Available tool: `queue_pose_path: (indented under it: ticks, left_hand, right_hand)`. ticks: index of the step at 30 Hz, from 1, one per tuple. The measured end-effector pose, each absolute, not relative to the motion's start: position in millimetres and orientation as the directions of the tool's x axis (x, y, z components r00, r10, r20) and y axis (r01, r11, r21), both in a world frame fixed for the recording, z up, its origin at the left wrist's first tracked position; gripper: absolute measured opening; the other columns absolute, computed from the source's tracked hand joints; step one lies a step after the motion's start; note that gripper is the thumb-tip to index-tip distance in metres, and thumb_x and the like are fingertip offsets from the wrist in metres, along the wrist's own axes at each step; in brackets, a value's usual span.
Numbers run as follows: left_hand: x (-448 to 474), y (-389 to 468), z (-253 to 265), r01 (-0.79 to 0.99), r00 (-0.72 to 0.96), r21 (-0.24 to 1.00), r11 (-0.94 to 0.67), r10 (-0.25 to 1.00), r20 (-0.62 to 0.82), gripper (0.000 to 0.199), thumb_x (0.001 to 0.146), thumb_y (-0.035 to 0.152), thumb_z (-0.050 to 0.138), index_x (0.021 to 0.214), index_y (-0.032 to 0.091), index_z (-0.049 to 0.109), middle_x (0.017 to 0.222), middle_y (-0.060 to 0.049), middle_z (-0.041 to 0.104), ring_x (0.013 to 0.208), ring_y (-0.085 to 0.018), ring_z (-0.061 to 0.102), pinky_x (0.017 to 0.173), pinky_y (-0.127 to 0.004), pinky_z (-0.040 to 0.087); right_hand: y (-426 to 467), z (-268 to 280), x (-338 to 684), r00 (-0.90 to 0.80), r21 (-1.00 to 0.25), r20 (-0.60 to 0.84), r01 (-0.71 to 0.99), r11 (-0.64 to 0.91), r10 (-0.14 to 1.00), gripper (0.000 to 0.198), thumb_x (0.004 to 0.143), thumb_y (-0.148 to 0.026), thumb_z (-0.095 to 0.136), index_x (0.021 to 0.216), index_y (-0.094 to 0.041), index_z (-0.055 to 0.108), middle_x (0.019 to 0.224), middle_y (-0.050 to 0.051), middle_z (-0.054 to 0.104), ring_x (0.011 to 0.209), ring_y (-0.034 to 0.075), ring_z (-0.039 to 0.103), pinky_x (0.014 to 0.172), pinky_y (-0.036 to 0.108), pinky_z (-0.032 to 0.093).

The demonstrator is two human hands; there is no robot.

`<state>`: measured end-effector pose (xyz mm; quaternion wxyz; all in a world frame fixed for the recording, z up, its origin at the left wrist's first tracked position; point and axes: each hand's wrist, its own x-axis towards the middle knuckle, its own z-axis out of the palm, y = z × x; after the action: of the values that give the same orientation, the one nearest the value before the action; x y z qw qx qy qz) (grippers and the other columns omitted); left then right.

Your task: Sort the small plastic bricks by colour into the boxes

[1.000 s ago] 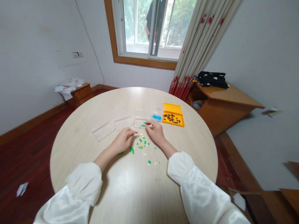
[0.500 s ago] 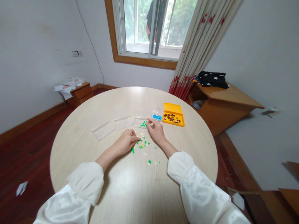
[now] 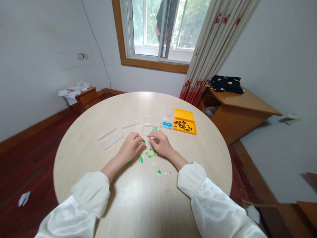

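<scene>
Both hands meet over the scattered green pieces (image 3: 148, 154) on the tabletop (image 3: 138, 198): the right hand (image 3: 159, 144) has drawn back from the clear trays (image 3: 131, 130), fingers curled, beside the left hand (image 3: 131, 147), apparently pinching a piece.

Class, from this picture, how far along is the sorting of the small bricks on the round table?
Done: dark pieces lie in the orange tray and blue ones in a small clear box. In hand: the left hand and right hand meet over the loose green and cream pieces. Left: that scatter on the table, and two clear trays that look empty.
</scene>
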<state>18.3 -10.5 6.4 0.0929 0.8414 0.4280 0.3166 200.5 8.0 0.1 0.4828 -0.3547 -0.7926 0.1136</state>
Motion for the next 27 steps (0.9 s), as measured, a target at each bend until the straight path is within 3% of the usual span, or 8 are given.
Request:
queue_pose_path:
  ticks: [4, 15, 18, 22, 27]
  left_hand:
    - [18, -11, 11, 0.660, 0.402, 0.397, -0.638, 0.746, 0.531, 0.010, 0.082, 0.021, 0.054, 0.079, 0.017, 0.064, 0.079, -0.004, 0.054, 0.080, -0.018, 0.048, 0.072, -0.031, 0.041]
    - [19, -12, 10, 0.635, 0.395, 0.392, -0.666, 0.715, 0.576, 0.015, 0.083, 0.027, 0.054, 0.083, 0.018, 0.066, 0.079, -0.004, 0.055, 0.079, -0.017, 0.048, 0.071, -0.030, 0.041]
    - [20, -15, 12, 0.631, 0.389, 0.419, -0.653, 0.733, 0.558, 0.018, 0.084, 0.027, 0.052, 0.088, 0.016, 0.066, 0.082, -0.006, 0.055, 0.081, -0.018, 0.049, 0.074, -0.031, 0.042]
    - [24, -20, 13, 0.611, 0.534, 0.396, -0.686, 0.726, 0.433, 0.025, 0.086, 0.023, 0.046, 0.098, 0.019, 0.067, 0.091, -0.008, 0.053, 0.086, -0.019, 0.048, 0.078, -0.033, 0.042]
    - [26, -25, 11, 0.577, 0.663, 0.377, -0.724, 0.685, 0.302, 0.029, 0.084, 0.017, 0.045, 0.102, 0.021, 0.067, 0.096, -0.009, 0.052, 0.091, -0.020, 0.047, 0.083, -0.035, 0.042]
  right_hand:
    - [4, 2, 197, -0.386, -0.528, 0.649, 0.391, 0.754, 0.655, 0.013, 0.081, -0.018, 0.051, 0.078, -0.019, 0.064, 0.080, 0.004, 0.066, 0.081, 0.017, 0.057, 0.081, 0.036, 0.044]
    - [6, 0, 195, -0.370, -0.665, 0.544, 0.358, 0.656, 0.753, 0.005, 0.076, -0.021, 0.062, 0.073, -0.020, 0.066, 0.091, 0.004, 0.065, 0.090, 0.016, 0.058, 0.086, 0.037, 0.042]
    - [10, -2, 197, -0.239, -0.666, 0.558, 0.443, 0.601, 0.795, 0.007, 0.076, -0.022, 0.062, 0.070, -0.020, 0.065, 0.089, 0.004, 0.065, 0.090, 0.018, 0.057, 0.087, 0.039, 0.039]
    - [22, -11, 206, 0.028, -0.699, 0.560, 0.552, 0.454, 0.828, 0.014, 0.078, -0.030, 0.059, 0.070, -0.021, 0.065, 0.089, 0.006, 0.064, 0.091, 0.021, 0.056, 0.088, 0.043, 0.037]
    - [32, -24, 213, 0.167, -0.692, 0.524, 0.655, 0.303, 0.835, 0.022, 0.079, -0.040, 0.057, 0.084, -0.023, 0.069, 0.106, 0.009, 0.057, 0.104, 0.027, 0.047, 0.088, 0.049, 0.034]
